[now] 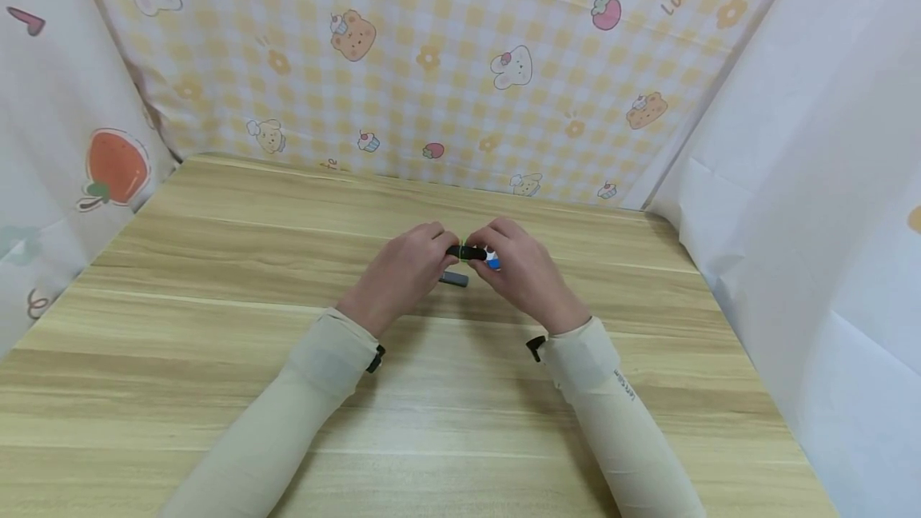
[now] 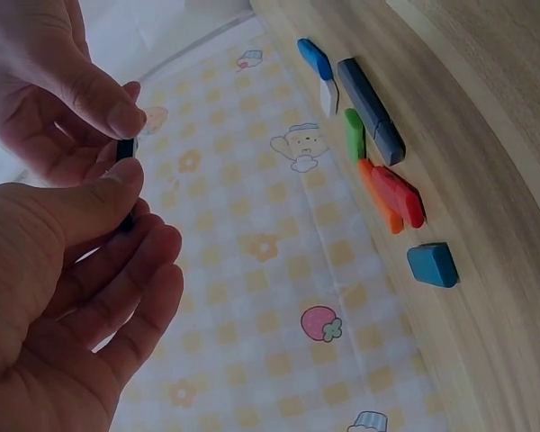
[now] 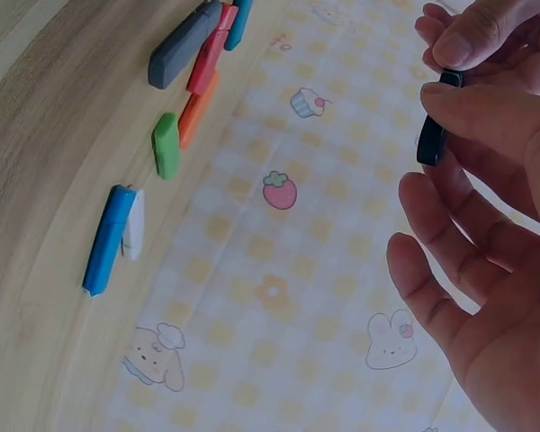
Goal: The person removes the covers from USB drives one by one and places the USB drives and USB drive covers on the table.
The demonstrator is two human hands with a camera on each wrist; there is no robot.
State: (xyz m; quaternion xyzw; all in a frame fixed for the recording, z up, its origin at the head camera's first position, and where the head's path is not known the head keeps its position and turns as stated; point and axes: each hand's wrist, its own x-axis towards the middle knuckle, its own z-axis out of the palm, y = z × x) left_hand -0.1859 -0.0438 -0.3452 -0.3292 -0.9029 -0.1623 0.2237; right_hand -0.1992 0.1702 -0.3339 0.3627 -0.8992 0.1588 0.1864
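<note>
Between both hands is a small flat black stick (image 1: 463,253), shaped like a highlighter; its exact kind is not clear. My left hand (image 1: 412,268) pinches its left end with thumb and fingers. The right hand (image 1: 523,270) pinches the other end. In the right wrist view the black stick (image 3: 431,137) shows rounded edges, its upper part covered by fingertips. Just below the hands in the head view lies a grey highlighter-like stick (image 1: 455,279). A blue piece (image 1: 494,264) shows partly behind the right hand's fingers.
On the wooden table (image 1: 446,422) lie similar coloured sticks: green (image 2: 355,135), orange (image 2: 378,198), red (image 2: 400,195), blue (image 3: 109,240) and white (image 3: 135,223), plus a short teal piece (image 2: 432,265). A checked cloth (image 1: 432,94) hangs behind the table, with white cloth (image 1: 813,182) at the right.
</note>
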